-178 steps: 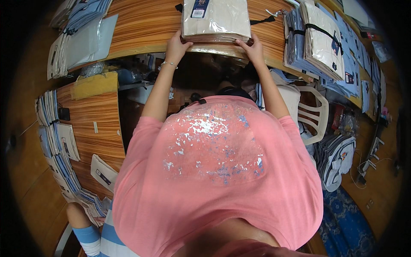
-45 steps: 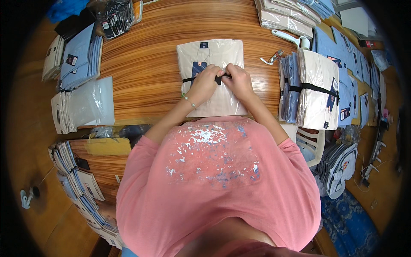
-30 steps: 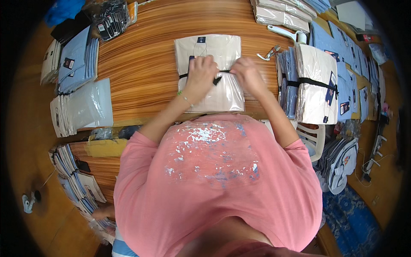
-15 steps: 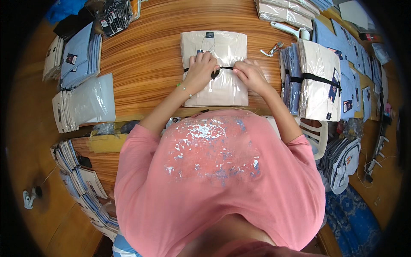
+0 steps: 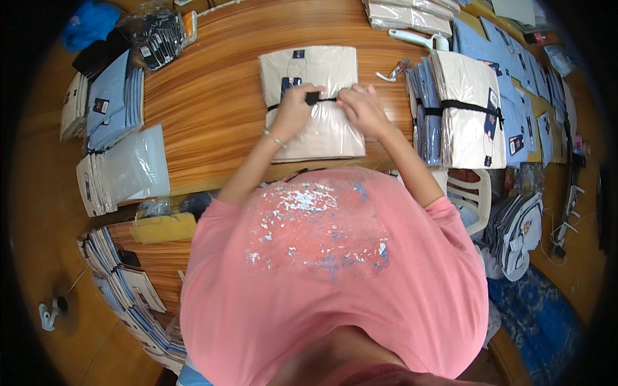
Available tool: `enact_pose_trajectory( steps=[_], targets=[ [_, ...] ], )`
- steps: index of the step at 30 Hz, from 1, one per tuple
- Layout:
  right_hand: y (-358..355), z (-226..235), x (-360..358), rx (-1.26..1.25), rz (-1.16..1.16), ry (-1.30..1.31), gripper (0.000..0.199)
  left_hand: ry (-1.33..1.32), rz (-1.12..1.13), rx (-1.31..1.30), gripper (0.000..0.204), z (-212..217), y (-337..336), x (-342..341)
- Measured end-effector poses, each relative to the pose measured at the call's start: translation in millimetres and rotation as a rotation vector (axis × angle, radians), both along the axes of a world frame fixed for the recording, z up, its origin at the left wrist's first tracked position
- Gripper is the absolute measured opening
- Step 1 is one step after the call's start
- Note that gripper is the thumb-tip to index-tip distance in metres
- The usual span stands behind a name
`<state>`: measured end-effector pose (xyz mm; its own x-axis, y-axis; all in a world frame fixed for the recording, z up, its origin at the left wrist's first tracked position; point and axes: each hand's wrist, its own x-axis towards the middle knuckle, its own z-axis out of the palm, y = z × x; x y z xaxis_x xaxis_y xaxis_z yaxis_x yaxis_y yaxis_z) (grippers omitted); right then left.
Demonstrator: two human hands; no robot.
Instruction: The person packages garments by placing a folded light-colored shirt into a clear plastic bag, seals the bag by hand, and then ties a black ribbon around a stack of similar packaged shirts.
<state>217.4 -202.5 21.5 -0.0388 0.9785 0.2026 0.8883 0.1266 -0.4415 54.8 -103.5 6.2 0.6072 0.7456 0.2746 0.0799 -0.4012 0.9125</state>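
A stack of folded cream shirts in glossy clear plastic lies on the wooden table in front of me. Across its middle runs a black strap, with a dark tab end beside my left fingers. My left hand, slightly blurred, is closed on the strap near that end. Toward the stack's right edge, my right hand pinches the same strap with curled fingers. A dark blue hang tag shows just above my left hand, and a smaller dark label sits at the top edge.
At the right stands a strapped bundle of cream shirts beside blue ones. A white-handled tool lies behind it. Bagged blue shirts and clear plastic bags occupy the left side. A white chair is near my right elbow.
My left hand has shifted along the strap, and its black end now shows by the fingertips. The right hand stays on the strap. The whole view has shifted slightly.
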Motion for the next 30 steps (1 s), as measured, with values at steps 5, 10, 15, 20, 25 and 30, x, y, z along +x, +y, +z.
enact_pose_trajectory(
  steps=[5, 10, 15, 20, 25, 30],
  targets=[
    [-18.4, -33.8, 7.0, -0.054, -0.127, 0.296, 0.015, 0.166, -0.112, -0.321, 0.029, 16.9, -7.1, -14.0],
    [-25.8, -75.7, 6.1, -0.024, -0.168, 0.652, 0.016, 0.354, -0.256, -0.112, 0.021, 30.0, -0.2, 16.9],
    [-26.7, -83.4, 6.4, -0.031, -0.194, 0.64, 0.017, 0.489, -0.182, 0.487, 0.023, 44.4, -2.7, -4.3],
    [-24.5, -73.4, 5.2, -0.067, -0.172, 0.648, 0.018, 0.635, -0.199, 0.579, 0.018, 25.6, -16.7, 13.7],
    [-26.0, -83.2, 6.3, 0.004, -0.185, 0.661, 0.018, 0.425, -0.24, 0.491, 0.012, 18.0, -20.3, 43.1],
    [-24.5, -74.5, 6.5, 0.002, -0.151, 0.683, 0.018, 0.359, -0.277, 0.099, 0.011, 19.0, -17.8, 38.6]
  ],
)
